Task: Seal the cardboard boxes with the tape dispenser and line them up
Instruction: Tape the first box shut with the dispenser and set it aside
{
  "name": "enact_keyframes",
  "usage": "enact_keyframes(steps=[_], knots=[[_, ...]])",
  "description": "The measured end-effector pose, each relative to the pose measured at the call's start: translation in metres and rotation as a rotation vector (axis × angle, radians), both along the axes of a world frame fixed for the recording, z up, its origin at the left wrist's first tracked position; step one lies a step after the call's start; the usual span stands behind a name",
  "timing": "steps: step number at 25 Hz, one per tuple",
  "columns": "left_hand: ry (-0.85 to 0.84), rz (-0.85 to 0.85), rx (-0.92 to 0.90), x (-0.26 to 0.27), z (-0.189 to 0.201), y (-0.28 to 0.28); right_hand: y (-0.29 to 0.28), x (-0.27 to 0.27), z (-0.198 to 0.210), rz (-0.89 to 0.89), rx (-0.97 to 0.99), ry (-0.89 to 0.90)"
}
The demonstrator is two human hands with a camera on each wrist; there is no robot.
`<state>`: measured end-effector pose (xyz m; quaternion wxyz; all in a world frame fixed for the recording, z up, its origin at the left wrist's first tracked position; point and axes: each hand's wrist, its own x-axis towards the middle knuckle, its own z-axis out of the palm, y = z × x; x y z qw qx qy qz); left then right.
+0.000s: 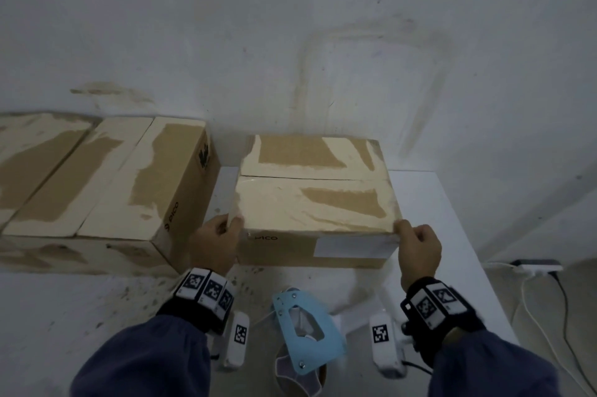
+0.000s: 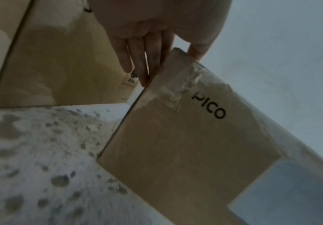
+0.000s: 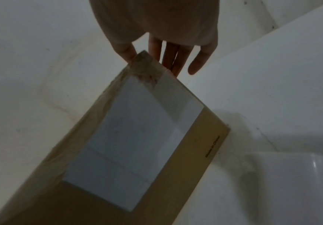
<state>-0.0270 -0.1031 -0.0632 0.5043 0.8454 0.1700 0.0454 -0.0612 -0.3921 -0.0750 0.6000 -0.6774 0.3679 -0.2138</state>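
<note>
The left hand (image 1: 217, 243) and right hand (image 1: 418, 249) are each pinching a near top corner of the cardboard box (image 1: 318, 202), their grip closed; it is sitting on the surface (image 1: 436, 218) just right of the lined-up boxes (image 1: 106, 183); judging by this, they should be sliding it level, keeping edges square.

We observe dim, flat, bluish light in all views. The head view bows straight lines at its edges. The cardboard box (image 1: 318, 202) top shows mild glare. Both wrist views are dark, soft and grainy; the right hand (image 3: 156, 30) is underexposed and casts a faint shadow.
</note>
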Motion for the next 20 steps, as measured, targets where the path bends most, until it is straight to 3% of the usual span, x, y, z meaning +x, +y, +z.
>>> enact_keyframes(steps=[2,8,13,15,17,20], knots=[[0.045,-0.01,-0.104,0.014,0.003,0.001,-0.006,0.007,0.001,0.087,0.035,-0.011],[0.138,-0.28,-0.396,0.061,-0.001,0.002,-0.015,0.035,0.015,0.457,0.192,0.007],[0.161,-0.255,-0.655,0.073,0.0,-0.002,-0.026,0.047,0.005,0.505,0.186,0.052],[0.247,-0.292,-0.539,0.084,-0.007,0.008,-0.031,0.054,0.01,0.501,0.167,0.116],[0.309,-0.34,-0.309,0.096,-0.007,0.013,-0.032,0.061,0.015,0.505,0.061,0.191],[0.273,-0.366,-0.122,0.099,-0.005,0.007,-0.025,0.067,0.018,0.519,-0.039,0.241]])
